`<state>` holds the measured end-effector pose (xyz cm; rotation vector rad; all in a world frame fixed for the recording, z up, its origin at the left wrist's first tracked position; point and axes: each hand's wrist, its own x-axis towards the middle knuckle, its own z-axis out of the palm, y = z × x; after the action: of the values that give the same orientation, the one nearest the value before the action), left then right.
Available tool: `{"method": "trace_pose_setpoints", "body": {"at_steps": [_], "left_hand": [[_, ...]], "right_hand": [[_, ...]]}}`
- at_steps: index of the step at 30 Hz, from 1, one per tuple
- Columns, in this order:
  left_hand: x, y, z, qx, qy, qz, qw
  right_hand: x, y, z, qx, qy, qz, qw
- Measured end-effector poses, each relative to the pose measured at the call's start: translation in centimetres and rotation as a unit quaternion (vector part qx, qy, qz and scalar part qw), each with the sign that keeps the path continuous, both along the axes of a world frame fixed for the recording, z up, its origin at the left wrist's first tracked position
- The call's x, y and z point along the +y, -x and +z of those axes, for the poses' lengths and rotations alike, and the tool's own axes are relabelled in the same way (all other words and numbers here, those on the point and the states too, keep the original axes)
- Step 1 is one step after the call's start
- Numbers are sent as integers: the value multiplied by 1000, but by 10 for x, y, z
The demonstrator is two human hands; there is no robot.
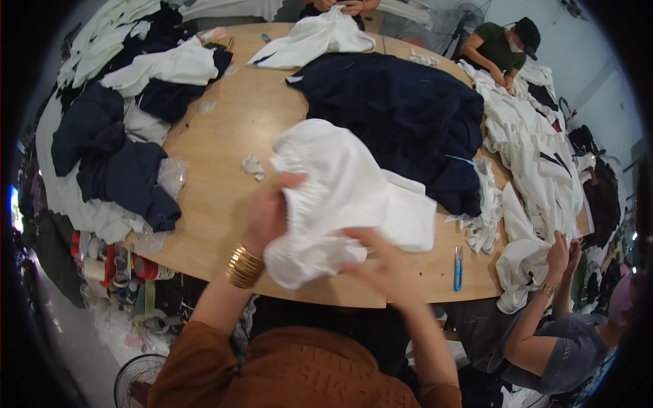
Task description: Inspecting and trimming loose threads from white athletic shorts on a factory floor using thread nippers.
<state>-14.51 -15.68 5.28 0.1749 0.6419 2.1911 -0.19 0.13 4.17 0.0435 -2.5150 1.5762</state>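
A white garment [340, 183] with a gathered, ruffled edge is held up over the near side of the table. My left hand [267, 214], with gold bangles at the wrist, is closed on the gathered edge at the garment's left side. Motion blurs my right hand [381, 262]; its fingers are around a fold of the garment's lower part. Past the garment lies a large dark navy cloth piece [401, 115]. Blue thread snips [458, 268] rest on the table to the right of my right hand.
Piles of white and navy garments [115, 163] cover the wooden table's [224, 136] left side. A white scrap [253, 167] lies beside my left hand. Co-workers handle white garments at the far edge and on the right [537, 156]. A fan [139, 381] stands at lower left.
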Motion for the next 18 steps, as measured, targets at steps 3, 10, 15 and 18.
{"method": "trace_pose_setpoints", "body": {"at_steps": [3, 10, 15, 18], "left_hand": [[38, -30, 17, 61, -29, 49, 997], [51, -6, 17, 335, 119, 121, 927], [7, 48, 58, 623, 325, 34, 711], [-15, 50, 55, 745, 486, -2, 457]], "right_hand": [[-42, 7, -30, -161, 114, 171, 965], [-27, -11, 15, -192, -42, 135, 971], [81, -37, 74, 49, -274, -408, 870], [130, -45, 108, 104, -369, -446, 809]]}}
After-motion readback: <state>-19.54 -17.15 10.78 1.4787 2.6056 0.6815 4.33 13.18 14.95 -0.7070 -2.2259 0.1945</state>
